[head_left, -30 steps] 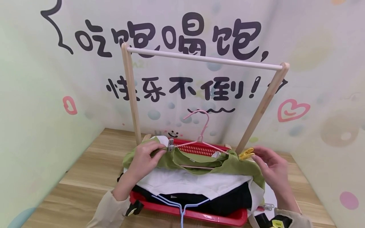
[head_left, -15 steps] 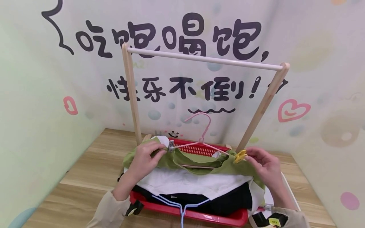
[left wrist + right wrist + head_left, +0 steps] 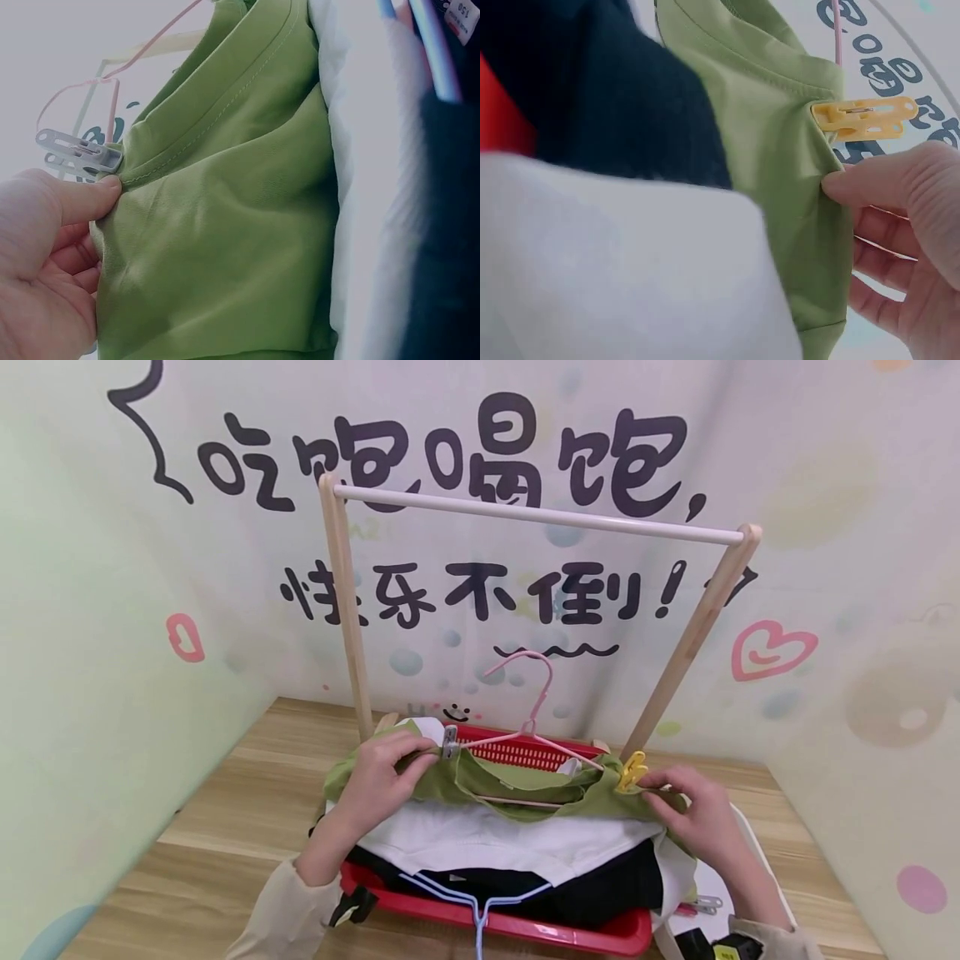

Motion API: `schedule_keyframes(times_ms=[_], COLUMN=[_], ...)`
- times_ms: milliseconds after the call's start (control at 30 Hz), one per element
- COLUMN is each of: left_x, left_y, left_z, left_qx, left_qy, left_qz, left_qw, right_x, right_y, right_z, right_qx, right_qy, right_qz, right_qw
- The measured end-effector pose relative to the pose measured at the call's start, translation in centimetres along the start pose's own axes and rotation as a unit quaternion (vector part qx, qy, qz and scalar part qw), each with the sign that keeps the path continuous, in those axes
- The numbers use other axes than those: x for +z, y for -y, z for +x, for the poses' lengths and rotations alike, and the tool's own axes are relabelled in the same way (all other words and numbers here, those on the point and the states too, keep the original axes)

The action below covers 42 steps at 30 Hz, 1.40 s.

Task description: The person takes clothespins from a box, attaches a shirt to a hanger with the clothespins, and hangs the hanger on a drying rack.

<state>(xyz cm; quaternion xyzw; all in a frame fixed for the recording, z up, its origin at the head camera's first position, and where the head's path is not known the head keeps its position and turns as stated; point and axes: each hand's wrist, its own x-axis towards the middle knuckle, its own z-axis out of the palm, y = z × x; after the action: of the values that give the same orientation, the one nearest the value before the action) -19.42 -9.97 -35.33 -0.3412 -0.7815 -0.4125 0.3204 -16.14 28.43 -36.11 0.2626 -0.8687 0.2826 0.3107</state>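
A green shirt (image 3: 615,797) hangs on a pink hanger (image 3: 531,728), its neckline facing me. My left hand (image 3: 384,777) pinches the shirt's left shoulder between thumb and fingers, right beside a grey clothespin (image 3: 79,152) clipped there. On the other shoulder a yellow clothespin (image 3: 866,118) grips the cloth near the collar. Just outside it, my right hand (image 3: 697,814) pinches the shoulder fabric, thumb on the near side in the right wrist view. Below the shirt lie a white garment (image 3: 487,837) and a black garment (image 3: 618,889).
A red basket (image 3: 555,933) stands under the clothes, with a blue hanger (image 3: 480,910) sticking out over its front. Behind rises a wooden rack (image 3: 345,610) with a white bar (image 3: 540,516). Loose clothespins (image 3: 705,904) lie on a white surface at right.
My right hand brought the yellow clothespin leftward onto the shirt's shoulder, let go of it and now pinches the cloth beside it. My left hand has stayed in place.
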Motion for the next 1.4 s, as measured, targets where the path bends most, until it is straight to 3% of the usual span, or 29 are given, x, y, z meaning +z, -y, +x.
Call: schedule_keyframes(times_ms=[333,500,733,900,1067,1400], left_x=[-0.1,-0.4,-0.4,-0.3,0.1,1.6], left_y=[0.0,-0.3,-1.0,-1.4,-1.4,-1.5], left_z=[0.7,2.0,4.8,7.2,9.8,14.4], left_qx=[0.01,0.011,-0.011,-0.009,0.013,0.02], left_qy=[0.009,0.02,0.063,0.073,0.063,0.019], left_qz=[0.011,0.02,0.008,0.01,0.01,0.018], left_qw=[0.9998,0.9995,0.9979,0.9972,0.9979,0.9995], right_x=[-0.9,-1.4,-2.1,-2.4,-3.7,-6.3], right_y=[-0.3,-0.3,-0.3,-0.5,-0.3,-0.2], right_z=[0.1,0.6,0.5,1.0,2.1,4.6], right_qx=[-0.063,-0.108,-0.095,-0.12,-0.127,-0.099], right_qy=[-0.009,-0.026,-0.059,-0.118,-0.164,-0.195], right_qz=[-0.003,-0.009,-0.041,-0.068,-0.101,-0.113], right_qw=[0.998,0.9938,0.9929,0.9833,0.9731,0.9693])
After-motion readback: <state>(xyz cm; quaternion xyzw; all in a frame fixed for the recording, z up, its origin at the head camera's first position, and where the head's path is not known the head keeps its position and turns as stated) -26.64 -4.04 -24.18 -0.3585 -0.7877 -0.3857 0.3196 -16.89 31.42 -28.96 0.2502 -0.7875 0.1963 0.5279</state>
